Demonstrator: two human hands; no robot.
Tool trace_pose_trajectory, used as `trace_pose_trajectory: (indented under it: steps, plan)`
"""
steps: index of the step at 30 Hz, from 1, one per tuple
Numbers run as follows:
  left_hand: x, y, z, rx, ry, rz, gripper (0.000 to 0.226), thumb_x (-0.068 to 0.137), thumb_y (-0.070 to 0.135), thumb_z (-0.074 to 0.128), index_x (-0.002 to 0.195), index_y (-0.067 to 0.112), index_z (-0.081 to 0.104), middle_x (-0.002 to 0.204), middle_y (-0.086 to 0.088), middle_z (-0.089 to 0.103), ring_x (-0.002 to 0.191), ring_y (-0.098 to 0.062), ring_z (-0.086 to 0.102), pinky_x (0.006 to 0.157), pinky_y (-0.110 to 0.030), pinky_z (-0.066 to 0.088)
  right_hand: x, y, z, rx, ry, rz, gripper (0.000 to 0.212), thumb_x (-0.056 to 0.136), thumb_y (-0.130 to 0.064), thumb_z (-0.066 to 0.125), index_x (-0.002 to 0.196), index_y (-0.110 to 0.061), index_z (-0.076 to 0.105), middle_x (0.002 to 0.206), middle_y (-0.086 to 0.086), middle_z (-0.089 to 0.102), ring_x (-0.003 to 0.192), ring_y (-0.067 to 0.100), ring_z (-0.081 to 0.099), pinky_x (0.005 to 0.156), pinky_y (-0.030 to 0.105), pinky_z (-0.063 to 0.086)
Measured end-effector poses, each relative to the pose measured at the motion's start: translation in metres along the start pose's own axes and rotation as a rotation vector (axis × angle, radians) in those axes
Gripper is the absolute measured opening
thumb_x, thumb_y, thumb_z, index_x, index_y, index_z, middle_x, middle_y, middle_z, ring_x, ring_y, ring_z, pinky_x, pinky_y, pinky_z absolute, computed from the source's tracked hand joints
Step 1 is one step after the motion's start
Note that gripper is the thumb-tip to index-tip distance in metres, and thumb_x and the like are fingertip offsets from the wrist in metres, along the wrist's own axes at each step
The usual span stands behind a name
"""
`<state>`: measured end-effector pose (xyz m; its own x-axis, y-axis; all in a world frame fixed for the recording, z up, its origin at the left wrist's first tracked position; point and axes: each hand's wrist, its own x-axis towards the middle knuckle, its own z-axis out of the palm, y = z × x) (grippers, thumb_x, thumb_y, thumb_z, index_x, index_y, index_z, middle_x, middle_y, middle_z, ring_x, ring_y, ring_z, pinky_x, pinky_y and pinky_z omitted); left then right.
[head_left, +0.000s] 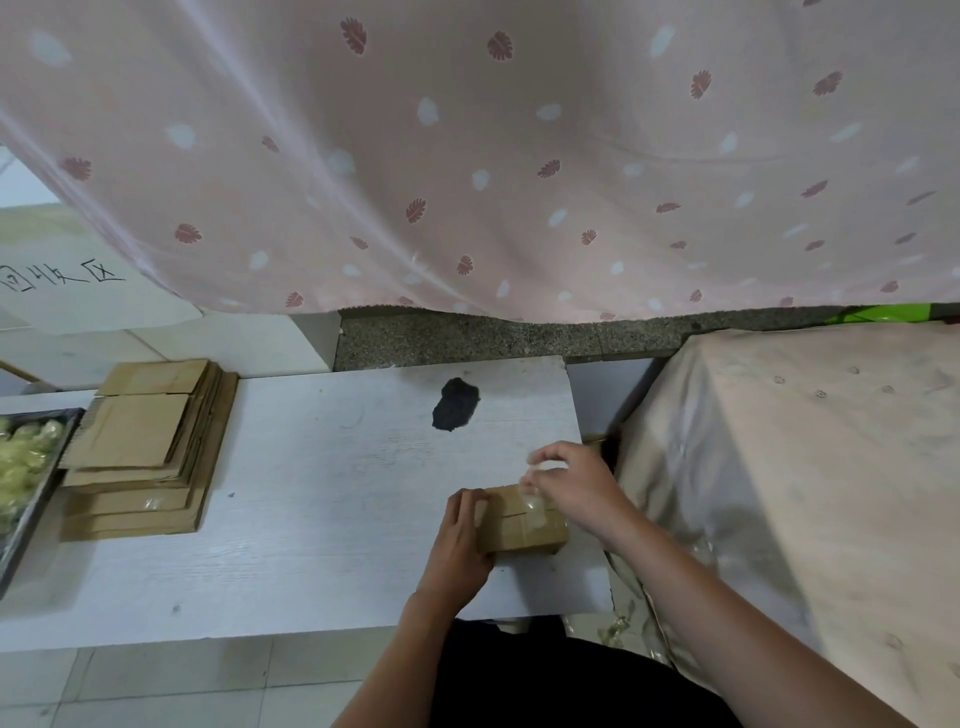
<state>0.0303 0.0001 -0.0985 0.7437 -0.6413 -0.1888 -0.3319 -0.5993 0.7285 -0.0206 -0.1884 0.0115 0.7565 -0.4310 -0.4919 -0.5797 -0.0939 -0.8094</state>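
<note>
My L hand gripped the small cardboard box on the white table; R hand pinched clear tape over its top seam.

Single view, head-worn, wide-angle. Looks forward and steeply down from the near side of the white table, close. Left hand, right hand, small box and tape sit low, right of centre. Far: pink curtain fills the upper half. Left edge: cardboard stack. Right: cloth-covered block.
</note>
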Motion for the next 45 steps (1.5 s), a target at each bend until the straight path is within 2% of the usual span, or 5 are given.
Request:
trace_pose_trajectory:
  steps: [7, 14, 20, 32, 45]
  plan:
    - [0.011, 0.022, 0.004, 0.350, -0.082, 0.052, 0.092, 0.080, 0.048, 0.061, 0.157, 0.020, 0.020, 0.165, -0.003, 0.001, 0.153, -0.024, 0.001, 0.126, -0.044, 0.008, 0.006, 0.003, -0.003, -0.055, -0.037, -0.025, 0.030, 0.091, -0.008, 0.043, 0.087, -0.022, 0.069, 0.077, 0.000, 0.072, 0.053, 0.009, 0.056, 0.056, 0.029, 0.047]
    - [0.017, 0.032, 0.025, 0.625, -0.194, 0.096, 0.085, 0.098, 0.064, 0.009, 0.158, 0.007, -0.009, 0.167, -0.012, -0.014, 0.153, -0.027, -0.018, 0.119, -0.040, -0.022, 0.007, -0.002, -0.005, 0.501, -0.171, 0.154, 0.035, 0.088, 0.011, 0.044, 0.089, 0.000, 0.077, 0.098, 0.022, 0.074, 0.079, 0.024, 0.070, 0.066, 0.029, 0.055]
    - [0.013, 0.025, 0.028, 0.640, -0.130, 0.119, 0.086, 0.093, 0.066, -0.006, 0.156, 0.008, -0.014, 0.165, -0.008, -0.019, 0.151, -0.025, -0.021, 0.121, -0.042, -0.021, 0.006, 0.003, -0.015, 0.431, -0.236, 0.150, 0.027, 0.100, -0.003, 0.046, 0.095, -0.002, 0.072, 0.078, 0.011, 0.064, 0.061, 0.013, 0.042, 0.057, 0.027, 0.035]
    - [0.019, 0.020, 0.033, 0.658, -0.106, 0.097, 0.086, 0.094, 0.066, -0.005, 0.158, 0.010, -0.011, 0.166, -0.006, -0.016, 0.152, -0.023, -0.020, 0.121, -0.040, -0.019, 0.012, 0.024, -0.042, -0.017, -0.198, 0.046, 0.007, 0.081, -0.011, 0.081, 0.083, -0.017, 0.080, 0.094, 0.004, 0.077, 0.098, 0.013, 0.070, 0.088, 0.022, 0.053]
    - [0.020, 0.018, 0.033, 0.627, -0.091, 0.099, 0.086, 0.095, 0.067, 0.000, 0.159, 0.010, -0.007, 0.168, -0.005, -0.006, 0.154, -0.022, -0.013, 0.122, -0.041, -0.017, 0.014, 0.037, -0.040, -0.297, -0.043, -0.063, 0.027, 0.076, -0.020, 0.085, 0.088, -0.031, 0.063, 0.084, -0.002, 0.071, 0.082, 0.008, 0.065, 0.074, 0.026, 0.050]
